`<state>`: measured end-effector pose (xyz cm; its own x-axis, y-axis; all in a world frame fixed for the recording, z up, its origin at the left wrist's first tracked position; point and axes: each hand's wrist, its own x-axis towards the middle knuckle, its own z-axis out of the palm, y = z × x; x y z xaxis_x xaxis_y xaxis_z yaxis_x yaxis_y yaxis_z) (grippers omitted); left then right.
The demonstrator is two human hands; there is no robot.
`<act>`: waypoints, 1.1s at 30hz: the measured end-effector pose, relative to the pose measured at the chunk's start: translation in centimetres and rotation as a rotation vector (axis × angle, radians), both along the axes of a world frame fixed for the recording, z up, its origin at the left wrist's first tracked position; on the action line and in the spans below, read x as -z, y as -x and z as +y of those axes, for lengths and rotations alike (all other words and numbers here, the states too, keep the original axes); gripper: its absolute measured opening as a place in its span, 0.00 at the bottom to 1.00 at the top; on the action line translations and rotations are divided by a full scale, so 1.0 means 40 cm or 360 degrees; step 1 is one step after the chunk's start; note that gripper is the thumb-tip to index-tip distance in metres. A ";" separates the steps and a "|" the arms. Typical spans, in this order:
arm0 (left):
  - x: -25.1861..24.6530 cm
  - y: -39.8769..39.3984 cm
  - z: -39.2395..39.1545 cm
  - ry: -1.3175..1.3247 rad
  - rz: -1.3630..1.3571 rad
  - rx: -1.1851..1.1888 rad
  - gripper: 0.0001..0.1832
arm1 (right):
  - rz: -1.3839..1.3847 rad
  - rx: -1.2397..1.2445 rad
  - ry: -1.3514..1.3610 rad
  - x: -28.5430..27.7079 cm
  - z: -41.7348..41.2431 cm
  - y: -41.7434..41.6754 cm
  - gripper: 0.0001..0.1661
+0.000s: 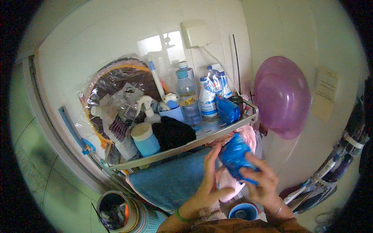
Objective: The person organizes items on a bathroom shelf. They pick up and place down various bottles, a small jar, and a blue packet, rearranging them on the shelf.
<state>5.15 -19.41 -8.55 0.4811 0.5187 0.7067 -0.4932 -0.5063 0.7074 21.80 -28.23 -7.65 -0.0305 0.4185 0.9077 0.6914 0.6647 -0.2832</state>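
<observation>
A crinkled blue plastic packet (236, 155) is between my two hands, in front of the metal-edged shelf (180, 144). My right hand (260, 177) grips its lower right side, blurred. My left hand (211, 174), with a green band at the wrist, has its fingers raised beside the packet's left edge; whether they touch it is unclear. Behind the packet hang pink cloth (228, 188) and a blue towel (172, 177). Another blue packet (228, 110) stands on the shelf's right end, near white-and-blue bottles (207, 100).
The shelf also carries a clear bottle (188, 99), a spray pump bottle (150, 112), a blue jar (145, 139) and black cloth (173, 132). A purple balloon (282, 97) is at right. Below are a filled bin (131, 212) and a blue bucket (243, 210).
</observation>
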 end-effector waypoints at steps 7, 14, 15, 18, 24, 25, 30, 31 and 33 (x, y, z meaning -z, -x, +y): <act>0.031 0.186 -0.090 0.0766 -0.0297 -0.0228 0.63 | -0.0816 -0.0740 0.0397 -0.102 0.068 0.180 0.43; 0.131 0.308 -0.132 0.1582 -0.0723 -0.0259 0.54 | -0.0745 -0.0681 0.0204 -0.274 0.300 0.308 0.45; 0.133 0.315 -0.137 0.1595 -0.0742 -0.0263 0.55 | -0.0757 -0.0562 0.0140 -0.293 0.340 0.326 0.45; 0.140 0.336 -0.159 0.1659 -0.0727 -0.0274 0.45 | -0.0908 -0.0177 0.0235 -0.304 0.429 0.376 0.45; 0.280 0.422 -0.154 0.1432 -0.0586 -0.0418 0.36 | -0.0928 -0.0104 0.0356 -0.277 0.475 0.429 0.45; 0.285 0.432 -0.140 0.1310 -0.0620 -0.0311 0.37 | -0.0908 -0.0123 0.0341 -0.273 0.473 0.422 0.45; 0.210 0.399 -0.161 0.1334 -0.0702 -0.0317 0.44 | -0.0631 -0.0039 0.0358 -0.269 0.431 0.334 0.41; 0.175 0.385 -0.166 0.1343 -0.0678 -0.0336 0.46 | -0.0594 0.0071 0.0444 -0.269 0.410 0.303 0.40; 0.109 0.352 -0.168 0.1317 -0.0617 -0.0343 0.50 | -0.0548 0.0176 0.0673 -0.262 0.396 0.269 0.38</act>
<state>-8.94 -26.13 -12.89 0.1243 0.9786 0.1639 -0.7241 -0.0235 0.6893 11.05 -12.38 2.84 -0.2308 0.7616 0.6056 0.8504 0.4603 -0.2549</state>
